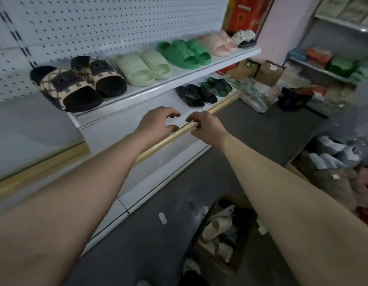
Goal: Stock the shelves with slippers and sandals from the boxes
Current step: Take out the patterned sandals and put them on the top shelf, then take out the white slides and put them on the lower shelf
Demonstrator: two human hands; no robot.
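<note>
Both bare arms reach fwd from the bottom corners of the frame toward mid-frame, forearms nearly straight. Left hand (158, 120) hovers palm-down w/ fingers curled and spread apart, empty, just above the lower shelf (125, 131). Right hand (206, 125) sits just beside it at center, fingers loosely bent, apart, gripping nothing; its fingertips are near the shelf's tan wooden edge strip (162, 142).

Upper shelf (230, 58), running from center-left to upper right, carries five pairs in a row: black-and-beige patterned slides (76, 83), pale green slides (144, 68), bright green slides (183, 52), pink slides (218, 43), and a studded pair (243, 38) at the far end. On the lower shelf, right of center: black slides (194, 96) and a black-green pair (217, 85).

An open cardboard box (224, 232) w/ cream slippers stands on the gray floor at bottom center-right. More footwear is piled at the right edge, blurred. White pegboard (96, 23) fills the upper left.
</note>
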